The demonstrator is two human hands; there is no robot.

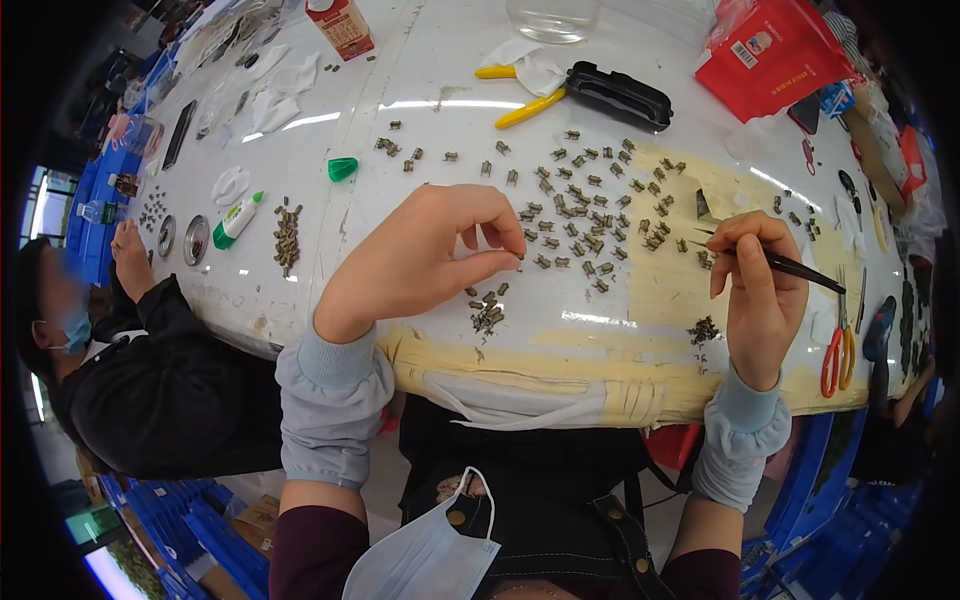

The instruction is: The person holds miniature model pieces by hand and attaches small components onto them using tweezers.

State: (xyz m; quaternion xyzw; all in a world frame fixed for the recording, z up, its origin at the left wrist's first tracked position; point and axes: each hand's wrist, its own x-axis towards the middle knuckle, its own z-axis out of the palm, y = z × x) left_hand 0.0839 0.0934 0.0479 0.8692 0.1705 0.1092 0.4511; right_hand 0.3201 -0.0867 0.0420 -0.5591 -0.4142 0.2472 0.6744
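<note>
My left hand (425, 255) is over the table with thumb and forefinger pinched together. A tiny dark speck shows at their tips, too small to name. In my right hand (762, 285) is a pair of dark tweezers (806, 271), its points directed left toward the middle of the table. Between the two hands lie many small brass-coloured metal parts (575, 212), spread out singly and in loose groups. A little heap of similar parts (487, 316) sits just below my left hand. Beside my right wrist is a pile of tiny dark pieces (703, 330).
Yellowish tape (655, 300) covers part of the white table. Yellow-handled pliers (535, 107), a black case (620, 96), a red bag (765, 60) and a carton (340, 28) stand farther back. Scissors (838, 362) lie right; a glue bottle (238, 220) lies left, near a masked co-worker (170, 380).
</note>
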